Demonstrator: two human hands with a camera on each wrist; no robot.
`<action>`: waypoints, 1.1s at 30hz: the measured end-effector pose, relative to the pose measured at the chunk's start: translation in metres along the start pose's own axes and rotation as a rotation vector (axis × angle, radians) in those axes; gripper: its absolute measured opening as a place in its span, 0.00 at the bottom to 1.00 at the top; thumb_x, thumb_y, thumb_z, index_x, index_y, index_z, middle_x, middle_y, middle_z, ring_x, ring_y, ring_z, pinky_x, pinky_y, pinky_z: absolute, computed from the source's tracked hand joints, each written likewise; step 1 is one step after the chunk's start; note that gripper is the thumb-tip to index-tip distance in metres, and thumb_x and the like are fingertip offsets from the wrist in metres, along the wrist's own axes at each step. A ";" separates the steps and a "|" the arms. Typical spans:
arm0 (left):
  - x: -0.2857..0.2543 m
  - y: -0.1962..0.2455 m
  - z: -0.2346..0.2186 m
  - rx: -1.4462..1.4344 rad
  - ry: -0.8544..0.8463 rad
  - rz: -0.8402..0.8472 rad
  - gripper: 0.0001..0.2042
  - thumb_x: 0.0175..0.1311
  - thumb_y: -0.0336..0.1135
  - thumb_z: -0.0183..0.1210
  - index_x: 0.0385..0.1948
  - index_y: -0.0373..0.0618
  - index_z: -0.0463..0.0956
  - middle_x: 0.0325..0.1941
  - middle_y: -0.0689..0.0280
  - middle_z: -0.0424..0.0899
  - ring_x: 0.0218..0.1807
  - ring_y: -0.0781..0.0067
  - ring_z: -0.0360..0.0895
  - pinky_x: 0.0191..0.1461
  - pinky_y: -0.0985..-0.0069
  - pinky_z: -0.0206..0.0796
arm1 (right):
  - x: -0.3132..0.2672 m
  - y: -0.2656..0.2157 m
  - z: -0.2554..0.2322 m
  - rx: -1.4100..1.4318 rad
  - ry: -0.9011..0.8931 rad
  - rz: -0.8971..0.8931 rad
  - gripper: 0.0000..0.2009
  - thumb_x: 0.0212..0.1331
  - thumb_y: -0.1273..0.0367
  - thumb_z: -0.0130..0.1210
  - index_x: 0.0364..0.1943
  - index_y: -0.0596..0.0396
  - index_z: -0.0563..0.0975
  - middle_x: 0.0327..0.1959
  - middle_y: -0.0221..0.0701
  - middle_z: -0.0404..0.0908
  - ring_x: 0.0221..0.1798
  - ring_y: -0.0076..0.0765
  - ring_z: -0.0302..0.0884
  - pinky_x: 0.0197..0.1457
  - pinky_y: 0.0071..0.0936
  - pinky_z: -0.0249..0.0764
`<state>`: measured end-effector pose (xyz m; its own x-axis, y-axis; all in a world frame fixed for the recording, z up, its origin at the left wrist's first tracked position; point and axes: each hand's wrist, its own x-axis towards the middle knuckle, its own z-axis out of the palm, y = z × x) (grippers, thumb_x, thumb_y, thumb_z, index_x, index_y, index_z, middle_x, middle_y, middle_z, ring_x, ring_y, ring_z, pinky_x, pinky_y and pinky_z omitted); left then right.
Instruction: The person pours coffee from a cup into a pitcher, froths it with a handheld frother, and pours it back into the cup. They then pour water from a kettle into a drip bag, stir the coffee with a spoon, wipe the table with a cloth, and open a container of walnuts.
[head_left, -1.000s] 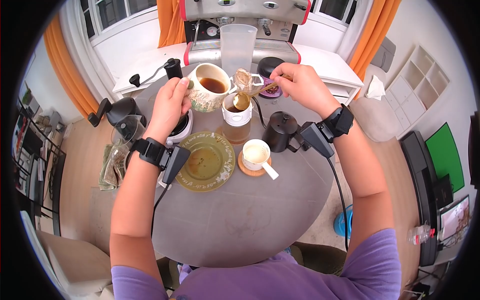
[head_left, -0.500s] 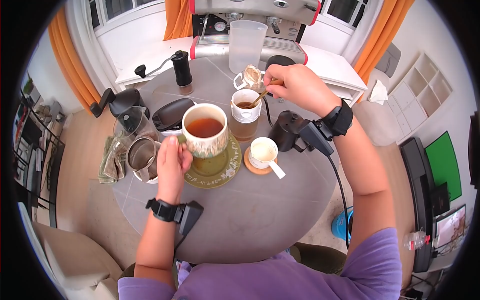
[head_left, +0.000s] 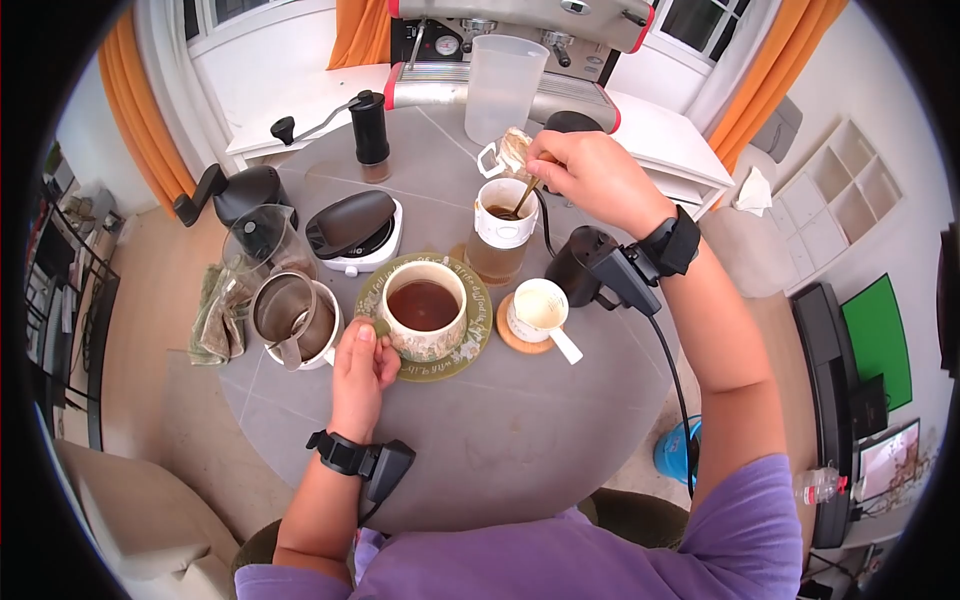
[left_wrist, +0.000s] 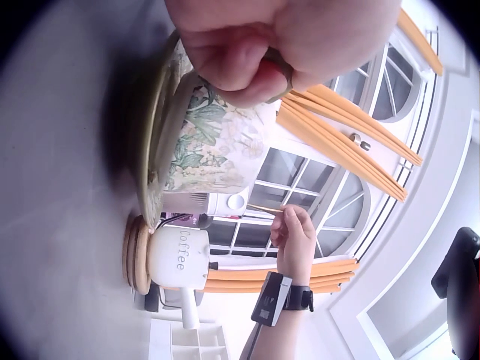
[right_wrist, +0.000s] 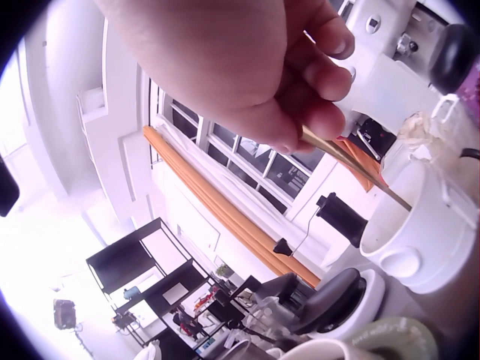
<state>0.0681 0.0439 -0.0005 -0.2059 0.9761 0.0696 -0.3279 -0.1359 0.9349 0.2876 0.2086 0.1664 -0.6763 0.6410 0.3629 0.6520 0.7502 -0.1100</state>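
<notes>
My left hand grips the green handle of a floral mug of brown liquid. The mug is over the green plate; in the left wrist view the mug's base sits right at the plate. My right hand pinches the thin handle of a gold spoon. The spoon slants down into a white round holder with dark brown contents, set on a clear glass. The spoon's bowl is hidden inside. In the right wrist view the spoon handle runs from fingertips into the holder.
Right of the plate, a small white handled pot stands on a wooden coaster, near a black pitcher. Behind are a used drip bag and a tall clear pitcher. Left are a scale, a metal strainer and hand grinder.
My left hand brought the mug from beside the white holder back toward me and down over the plate. The spoon, first above the holder with something pale in its bowl, has gone down into it.
</notes>
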 end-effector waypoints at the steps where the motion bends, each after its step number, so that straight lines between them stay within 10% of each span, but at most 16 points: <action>1: -0.001 -0.001 0.002 0.002 0.030 -0.003 0.14 0.68 0.43 0.38 0.23 0.46 0.60 0.19 0.73 0.60 0.15 0.86 0.55 0.17 0.87 0.43 | 0.001 0.002 0.002 0.079 0.008 0.004 0.08 0.56 0.68 0.49 0.33 0.57 0.74 0.23 0.36 0.77 0.26 0.35 0.74 0.31 0.28 0.69; 33: -0.006 0.009 -0.003 0.262 0.045 -0.226 0.13 0.68 0.41 0.38 0.33 0.40 0.66 0.11 0.68 0.66 0.10 0.84 0.60 0.12 0.87 0.48 | 0.006 0.000 0.010 0.024 -0.019 -0.001 0.08 0.57 0.67 0.49 0.32 0.57 0.75 0.21 0.34 0.76 0.24 0.32 0.73 0.31 0.28 0.69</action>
<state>0.0634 0.0362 0.0062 -0.1973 0.9673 -0.1594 -0.1233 0.1368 0.9829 0.2805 0.2138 0.1591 -0.6837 0.6431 0.3449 0.6429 0.7544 -0.1321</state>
